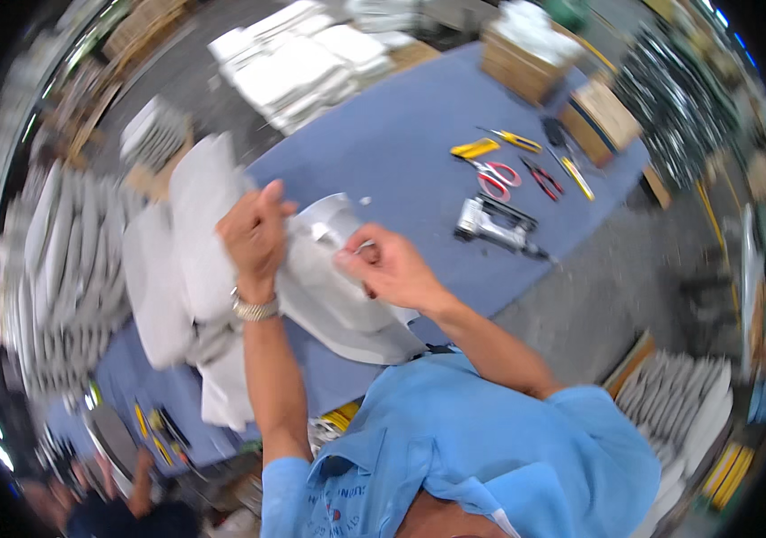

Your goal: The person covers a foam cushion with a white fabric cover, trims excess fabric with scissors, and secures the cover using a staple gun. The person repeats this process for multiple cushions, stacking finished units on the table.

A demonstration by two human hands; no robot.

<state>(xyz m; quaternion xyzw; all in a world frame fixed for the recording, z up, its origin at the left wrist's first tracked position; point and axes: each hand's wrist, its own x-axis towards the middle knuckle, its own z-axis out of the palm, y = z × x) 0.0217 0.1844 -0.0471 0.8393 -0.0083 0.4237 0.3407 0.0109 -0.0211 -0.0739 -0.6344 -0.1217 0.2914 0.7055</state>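
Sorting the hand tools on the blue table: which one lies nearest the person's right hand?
The silver metal staple gun; it lies just beyond the right hand, while the scissors and pliers lie farther back.

Red-handled scissors [493, 176], what looks like a staple gun [490, 224], cardboard boxes [526, 56].

I see a white padded cushion piece [338, 287] lying tilted across the near edge of the blue table, its rounded end toward me. It is curved and pale grey-white, with its upper end bunched and lifted, partly blurred by motion.
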